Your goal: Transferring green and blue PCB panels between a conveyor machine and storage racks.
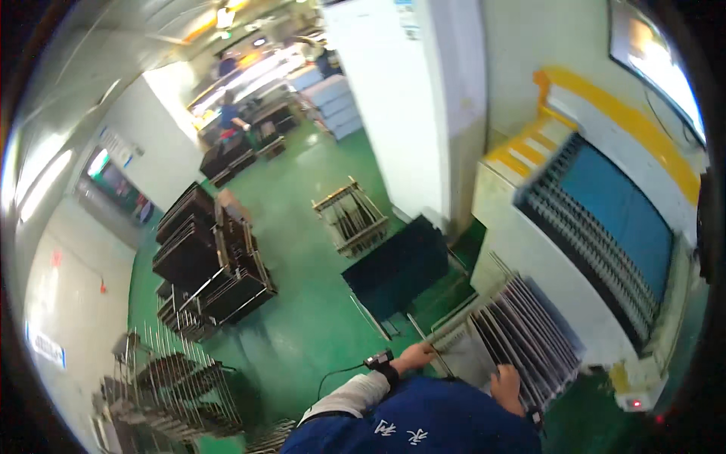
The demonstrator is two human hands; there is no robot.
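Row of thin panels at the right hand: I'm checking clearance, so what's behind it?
Behind the row of thin panels, the pale side of a yellow-trimmed machine shows; lower down, the panels cover whatever is there.

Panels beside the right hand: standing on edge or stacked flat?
On edge: the panels show parallel top edges beside the right hand.

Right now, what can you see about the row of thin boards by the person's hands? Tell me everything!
The row of thin boards stands on edge, packed side by side like book pages. They look flat and stiff, mostly dark with paler edges; I can't tell their material. It's beside the white machine. The right hand seems to touch its near side, while the left hand is off its left end.
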